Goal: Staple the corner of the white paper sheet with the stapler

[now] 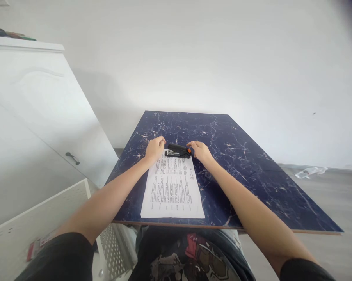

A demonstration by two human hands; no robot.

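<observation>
A black stapler (179, 150) with an orange part at its right end lies across the top edge of a white printed paper sheet (171, 191), possibly a stack. My left hand (156, 148) is beside the paper's upper left corner, its fingers curled in. Whether those fingers pinch the paper is hidden. At the stapler's orange end is my right hand (201, 152), fingers apart, with the fingertips close to or touching it. The paper lies lengthwise toward me, its lower edge near the table's front edge.
The dark blue marble-patterned table (223, 187) stands by a white wall. On the left are a white cabinet (41, 117) with a dark handle and a white perforated basket or rack (113, 249). A clear plastic item (310, 172) lies on the floor at right.
</observation>
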